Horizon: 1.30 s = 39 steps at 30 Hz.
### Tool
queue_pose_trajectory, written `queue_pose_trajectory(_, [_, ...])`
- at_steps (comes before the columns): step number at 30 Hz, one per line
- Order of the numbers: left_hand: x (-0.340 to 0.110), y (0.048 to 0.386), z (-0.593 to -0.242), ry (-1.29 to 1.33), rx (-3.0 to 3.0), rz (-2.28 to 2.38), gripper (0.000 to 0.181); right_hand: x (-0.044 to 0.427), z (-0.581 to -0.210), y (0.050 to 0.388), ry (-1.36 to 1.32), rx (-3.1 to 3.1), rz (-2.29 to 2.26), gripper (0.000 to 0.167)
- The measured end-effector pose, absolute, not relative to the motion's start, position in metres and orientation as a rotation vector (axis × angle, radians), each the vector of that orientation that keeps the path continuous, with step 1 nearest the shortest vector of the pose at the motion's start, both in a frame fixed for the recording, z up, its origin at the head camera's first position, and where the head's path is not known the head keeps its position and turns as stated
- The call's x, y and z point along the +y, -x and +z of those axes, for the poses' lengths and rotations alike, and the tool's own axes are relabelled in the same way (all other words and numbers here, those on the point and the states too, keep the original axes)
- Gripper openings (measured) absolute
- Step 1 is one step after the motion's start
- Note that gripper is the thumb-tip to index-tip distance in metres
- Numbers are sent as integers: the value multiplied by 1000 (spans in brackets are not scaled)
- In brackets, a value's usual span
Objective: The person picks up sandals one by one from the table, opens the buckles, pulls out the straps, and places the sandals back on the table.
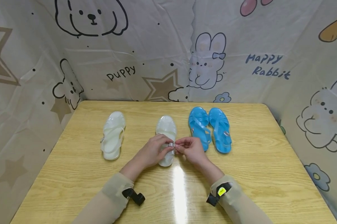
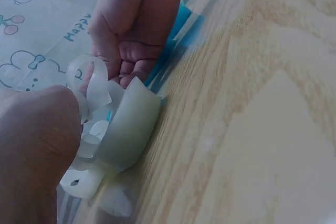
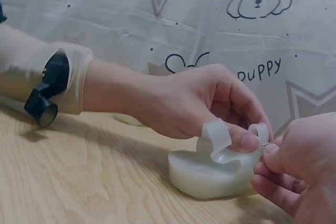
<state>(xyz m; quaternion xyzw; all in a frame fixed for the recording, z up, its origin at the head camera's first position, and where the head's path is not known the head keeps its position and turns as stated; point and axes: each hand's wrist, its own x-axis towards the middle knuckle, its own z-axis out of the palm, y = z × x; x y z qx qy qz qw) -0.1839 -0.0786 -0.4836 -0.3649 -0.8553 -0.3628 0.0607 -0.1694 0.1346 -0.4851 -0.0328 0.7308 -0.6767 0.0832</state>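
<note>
A translucent white sandal point(image 1: 166, 124) lies on the table, toe away from me. My left hand point(image 1: 154, 151) is over its heel end and pinches the ankle strap point(image 3: 216, 135) between thumb and fingers. At that strap's side is a small silver buckle point(image 1: 171, 144). From the right, my right hand point(image 1: 191, 150) pinches the strap at the buckle with thumb and fingertips, which partly hide the metal. In the left wrist view the strap point(image 2: 97, 85) stands up in a loop above the pale heel point(image 2: 134, 127).
A second white sandal point(image 1: 113, 137) lies to the left on the wooden table point(image 1: 81, 186). Two blue sandals point(image 1: 219, 130) lie side by side, just beyond my right hand. Behind the table hangs a printed cloth point(image 1: 157, 37).
</note>
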Motion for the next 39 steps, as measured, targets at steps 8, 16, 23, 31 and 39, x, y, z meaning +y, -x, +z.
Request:
queue_pose_trajectory(8, [-85,185,-480,1048,-2617,-1134,23,138,-484,167,155,2227,-1975,11])
queue_pose_trajectory(16, [-97,188,-478,1068,-2650,-1184,21,144,-487,167,292,2268,-1891,23])
queue_pose_trajectory(23, [-94,187,-478,1077,-2654,-1181,18,144,-486,167,379,2323,-1853,26])
queue_pose_trajectory(31, [-93,185,-476,1037,-2687,-1177,18,137,-489,166,416,2383,-1877,24])
queue_pose_trajectory(39, [-94,185,-476,1017,-2717,-1192,18,135,-489,166,476,2414,-1874,23])
